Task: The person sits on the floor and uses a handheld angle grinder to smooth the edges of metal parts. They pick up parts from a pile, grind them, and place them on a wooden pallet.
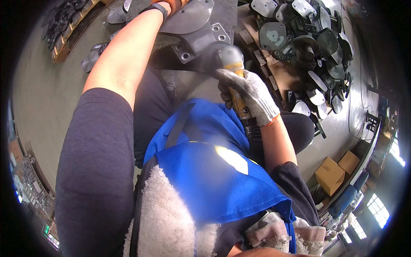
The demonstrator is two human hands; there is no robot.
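My right hand (252, 92), in a grey-white glove with an orange cuff edge, is closed around the yellow body of a grinder (234, 66). The grinder's rounded head points away from me and touches or nearly touches a dark metal bracket (195, 45); blur hides the exact contact. This bracket has a rounded flat plate and square ends with holes. At the top edge, my left hand (170, 5), in an orange-looking glove, is at the bracket's plate. The frame cuts off its fingers, so their grip is hidden.
On the right lies a heap of similar metal brackets (306, 47), beside brown cardboard (278, 79). More parts rest on a wooden pallet (64, 45) at the far left. Cardboard boxes (329, 175) stand at the lower right. A blue apron (205, 171) covers my lap.
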